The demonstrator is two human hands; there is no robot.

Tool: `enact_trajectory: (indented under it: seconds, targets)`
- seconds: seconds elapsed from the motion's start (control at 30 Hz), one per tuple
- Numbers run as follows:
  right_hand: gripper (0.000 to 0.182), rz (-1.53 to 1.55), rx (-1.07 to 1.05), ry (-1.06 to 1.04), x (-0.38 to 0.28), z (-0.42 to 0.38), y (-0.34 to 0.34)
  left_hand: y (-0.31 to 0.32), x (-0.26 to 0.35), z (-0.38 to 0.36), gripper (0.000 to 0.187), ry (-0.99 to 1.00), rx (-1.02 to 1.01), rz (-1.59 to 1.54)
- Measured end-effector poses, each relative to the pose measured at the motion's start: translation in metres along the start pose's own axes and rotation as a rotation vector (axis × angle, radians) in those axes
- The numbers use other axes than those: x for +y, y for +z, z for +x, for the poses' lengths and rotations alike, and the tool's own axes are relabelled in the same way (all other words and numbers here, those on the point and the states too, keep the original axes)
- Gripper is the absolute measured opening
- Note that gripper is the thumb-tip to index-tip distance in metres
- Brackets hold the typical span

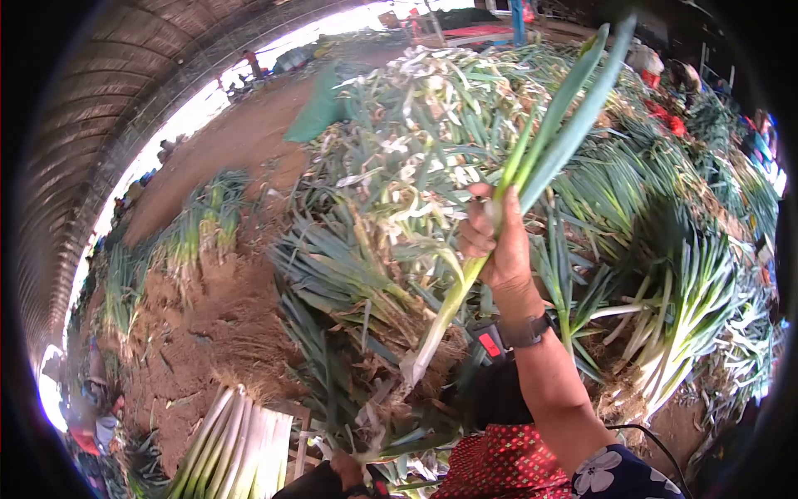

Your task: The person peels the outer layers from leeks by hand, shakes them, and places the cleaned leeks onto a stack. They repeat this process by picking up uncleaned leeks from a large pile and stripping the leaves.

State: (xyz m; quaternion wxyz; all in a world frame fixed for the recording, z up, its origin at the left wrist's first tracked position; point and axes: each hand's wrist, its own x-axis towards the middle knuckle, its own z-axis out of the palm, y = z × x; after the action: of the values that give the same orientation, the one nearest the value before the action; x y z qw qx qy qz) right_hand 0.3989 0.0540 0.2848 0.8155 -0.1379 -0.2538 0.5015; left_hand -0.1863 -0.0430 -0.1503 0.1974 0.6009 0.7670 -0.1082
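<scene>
Leek [532, 158] gripped mid-stalk in the raised right hand [495, 237] runs from white root end at seven o'clock to leaves at one o'clock; left hand [347, 470] low, grip unclear.

Leek heap [399, 166] blocks ahead; bare dirt floor [241, 133] open far left.

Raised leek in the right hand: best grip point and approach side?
Grip the leek mid-stalk, where firm stem meets the leaf fan, as the right hand does now. Come from the side, across the stalk: it hangs tilted, white root end down-left, leaves up-right. The leaves look floppy and the root end tapers, so mid-stalk probably balances it best. The left hand is low at the frame's bottom edge; its grip is unclear.
</scene>
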Motion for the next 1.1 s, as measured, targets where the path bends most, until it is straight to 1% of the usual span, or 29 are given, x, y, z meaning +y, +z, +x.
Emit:
enact_trajectory:
  seconds: [0.03, 0.07, 0.1, 0.13, 0.17, 0.2, 0.23, 0.27, 0.3, 0.33, 0.37, 0.43, 0.47, 0.5, 0.53, 0.57, 0.6, 0.63, 0.67, 0.7, 0.73, 0.77, 0.8, 0.83, 0.9, 0.93, 1.0, 1.03, 1.1]
  targets:
    - [0.053, -0.003, -0.013, 0.017, -0.006, 0.000, -0.004, 0.011, 0.012, -0.027, 0.048, 0.088, 0.482, -0.329]
    - [0.053, -0.061, -0.007, 0.059, -0.004, -0.005, -0.003, 0.010, 0.011, -0.013, 0.048, 0.137, 0.450, -0.334]
    - [0.054, -0.044, -0.033, 0.117, 0.002, -0.007, -0.004, 0.004, 0.009, 0.012, 0.051, 0.352, 0.577, -0.073]
    - [0.055, -0.035, -0.054, 0.170, 0.009, -0.009, -0.003, -0.032, 0.071, 0.002, 0.054, 0.576, 0.714, 0.174]
    - [0.055, -0.060, -0.137, 0.198, 0.016, -0.014, 0.003, -0.079, 0.118, -0.036, 0.045, 0.363, 0.172, 0.055]
    - [0.055, -0.024, -0.189, 0.282, 0.027, -0.015, 0.005, -0.066, 0.140, -0.011, 0.041, 0.649, 0.442, -0.572]
    - [0.057, 0.001, -0.182, 0.376, 0.037, -0.018, 0.015, -0.138, 0.214, -0.066, 0.044, 0.625, 0.258, -0.859]
    - [0.058, -0.044, -0.235, 0.360, 0.045, -0.022, 0.024, -0.189, 0.269, -0.110, 0.048, 0.713, 0.130, -1.050]
    - [0.058, 0.007, -0.156, 0.455, 0.058, -0.026, 0.032, -0.221, 0.306, -0.142, 0.051, 0.829, 0.026, -1.227]
    - [0.059, -0.029, -0.199, 0.444, 0.069, -0.030, 0.036, -0.240, 0.329, -0.165, 0.055, 0.936, -0.043, -1.358]
    - [0.061, -0.088, -0.188, 0.401, 0.078, -0.037, 0.044, -0.256, 0.347, -0.184, 0.059, 1.029, -0.074, -1.440]
    - [0.064, -0.224, -0.267, 0.462, 0.089, -0.049, 0.048, -0.239, 0.355, -0.175, 0.053, 0.669, 0.525, -1.102]
    - [0.064, -0.226, -0.267, 0.461, 0.089, -0.052, 0.051, -0.251, 0.360, -0.175, 0.045, 0.597, 0.543, -0.857]
    - [0.065, -0.331, -0.173, 0.456, 0.090, -0.055, 0.054, -0.253, 0.365, -0.177, 0.045, 0.595, 0.542, -0.858]
    - [0.065, -0.432, -0.080, 0.453, 0.091, -0.057, 0.057, -0.252, 0.369, -0.179, 0.043, 0.676, 0.658, -0.847]
    - [0.063, -0.422, -0.083, 0.438, 0.083, -0.059, 0.059, -0.251, 0.369, -0.181, 0.044, 0.749, 0.778, -0.825]
    - [0.061, -0.423, -0.061, 0.449, 0.082, -0.060, 0.056, -0.244, 0.366, -0.176, 0.043, 0.719, 0.719, -0.890]
    - [0.059, -0.408, -0.046, 0.469, 0.087, -0.061, 0.053, -0.236, 0.357, -0.173, 0.028, 0.644, 0.676, -0.806]
    - [0.056, -0.436, -0.056, 0.455, 0.089, -0.060, 0.049, -0.208, 0.344, -0.149, 0.039, 0.787, 0.790, -0.729]
    - [0.054, -0.449, -0.069, 0.446, 0.089, -0.059, 0.047, -0.181, 0.329, -0.140, 0.059, 0.785, 0.798, -0.538]
    - [0.054, -0.421, -0.051, 0.478, 0.082, -0.061, 0.051, -0.178, 0.323, -0.130, 0.061, 0.867, 0.882, -0.406]
    - [0.053, -0.396, -0.032, 0.508, 0.078, -0.063, 0.054, -0.185, 0.330, -0.145, 0.042, 0.802, 1.078, -0.289]
    - [0.053, -0.329, -0.038, 0.465, 0.081, -0.063, 0.056, -0.241, 0.361, -0.188, 0.020, 0.767, 0.648, -0.868]
    - [0.053, -0.286, -0.037, 0.414, 0.082, -0.063, 0.055, -0.255, 0.374, -0.198, 0.019, 0.817, 0.835, -0.849]
    - [0.053, -0.313, -0.065, 0.389, 0.088, -0.060, 0.048, -0.265, 0.369, -0.195, 0.018, 0.951, 0.911, -0.713]
    - [0.053, -0.264, -0.042, 0.386, 0.090, -0.056, 0.047, -0.264, 0.364, -0.196, 0.018, 0.946, 0.913, -0.714]
    - [0.054, -0.198, -0.052, 0.394, 0.082, -0.045, 0.039, -0.259, 0.351, -0.197, 0.014, 0.926, 0.817, -0.701]
    - [0.056, -0.128, -0.058, 0.403, 0.076, -0.039, 0.037, -0.254, 0.346, -0.197, 0.014, 0.925, 0.819, -0.702]
    - [0.056, -0.102, -0.018, 0.402, 0.070, -0.034, 0.036, -0.233, 0.331, -0.194, 0.013, 0.779, 0.628, -0.808]
